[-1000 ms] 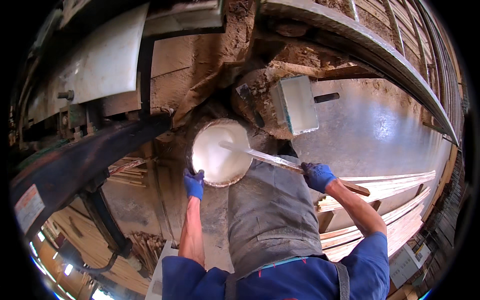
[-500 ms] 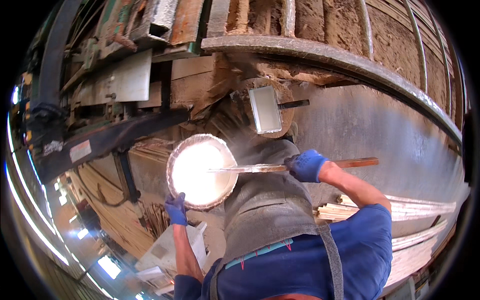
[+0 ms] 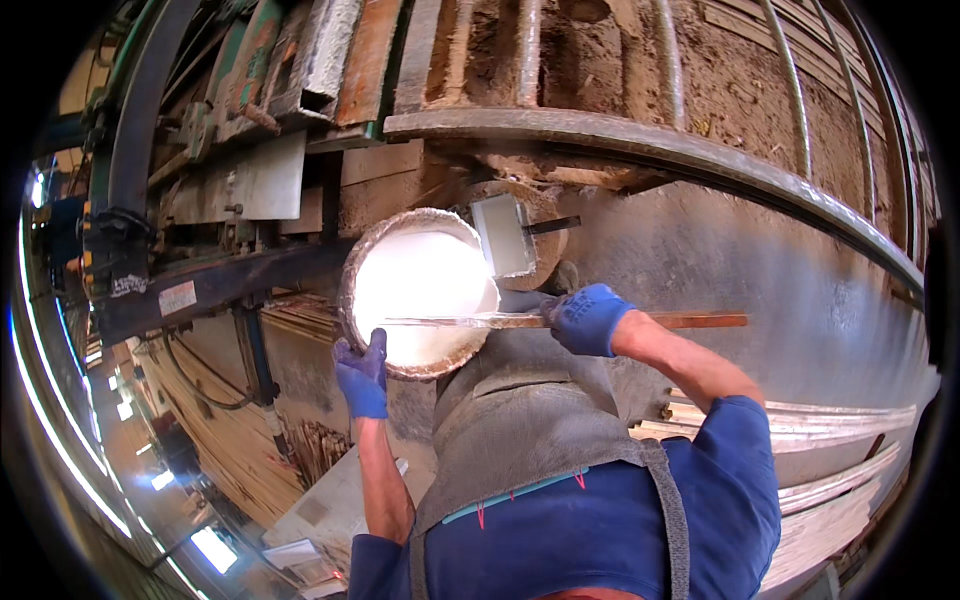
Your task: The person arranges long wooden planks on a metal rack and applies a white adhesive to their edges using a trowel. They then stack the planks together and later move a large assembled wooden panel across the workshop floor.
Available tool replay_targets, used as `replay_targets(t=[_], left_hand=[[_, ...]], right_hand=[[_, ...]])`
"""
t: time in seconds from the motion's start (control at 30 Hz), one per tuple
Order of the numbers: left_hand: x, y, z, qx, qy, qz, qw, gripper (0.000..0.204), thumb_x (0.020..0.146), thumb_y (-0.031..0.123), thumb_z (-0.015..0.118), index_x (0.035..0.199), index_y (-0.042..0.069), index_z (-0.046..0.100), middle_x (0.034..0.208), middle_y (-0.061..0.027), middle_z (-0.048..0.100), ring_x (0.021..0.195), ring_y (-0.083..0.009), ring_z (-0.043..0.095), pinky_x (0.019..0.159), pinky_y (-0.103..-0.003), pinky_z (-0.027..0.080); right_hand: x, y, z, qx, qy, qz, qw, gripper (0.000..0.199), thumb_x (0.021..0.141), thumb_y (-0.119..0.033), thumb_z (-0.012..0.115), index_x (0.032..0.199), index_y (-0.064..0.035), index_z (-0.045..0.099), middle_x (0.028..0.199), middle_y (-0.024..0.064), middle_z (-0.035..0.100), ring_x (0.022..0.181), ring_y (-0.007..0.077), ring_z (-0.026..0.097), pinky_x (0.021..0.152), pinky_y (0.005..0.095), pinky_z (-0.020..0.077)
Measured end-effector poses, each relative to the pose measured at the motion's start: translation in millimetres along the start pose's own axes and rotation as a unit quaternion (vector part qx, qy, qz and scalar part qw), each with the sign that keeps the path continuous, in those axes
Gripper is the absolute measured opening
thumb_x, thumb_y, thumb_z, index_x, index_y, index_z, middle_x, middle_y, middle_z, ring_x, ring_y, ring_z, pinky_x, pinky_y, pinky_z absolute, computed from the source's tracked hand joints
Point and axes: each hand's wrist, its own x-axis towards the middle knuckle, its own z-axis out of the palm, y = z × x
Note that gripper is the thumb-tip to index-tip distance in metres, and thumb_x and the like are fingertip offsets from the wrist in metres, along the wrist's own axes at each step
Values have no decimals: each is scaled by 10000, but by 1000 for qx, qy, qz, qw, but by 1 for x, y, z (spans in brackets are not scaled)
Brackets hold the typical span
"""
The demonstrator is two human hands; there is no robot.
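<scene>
Left hand clasps the rim of a round white-filled pan; right hand is wrapped around a flat stick laid across it. White rectangular label on the dark beam, left.

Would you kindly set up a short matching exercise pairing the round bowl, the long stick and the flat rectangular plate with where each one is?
Things:
1. round white bowl
2. long wooden stick
3. grey rectangular plate

Places:
A. held by the right hand
B. behind the bowl's upper right rim
C. gripped at its lower rim by the left hand

Pairs: 1-C, 2-A, 3-B
</scene>
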Motion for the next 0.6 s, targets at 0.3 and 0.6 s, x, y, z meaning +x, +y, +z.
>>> replay_targets(t=[0.3,0.6], left_hand=[[19,44,35,138,-37,37,989,401,828,259,794,1021,-47,623,955,-148,695,857,-210,630,793,-362,497],[32,46,40,224,-47,37,973,630,779,385,784,1175,-69,599,1139,-245,671,1049,-361,653,916,-399,480]], right_hand=[[16,-17,13,68,38,69,995,203,851,-146,548,910,-45,713,866,194,715,785,365,709,671,469,551],[37,-16,48,100,128,18,987,205,859,-128,541,922,-29,708,871,206,710,818,373,705,706,467,552]])
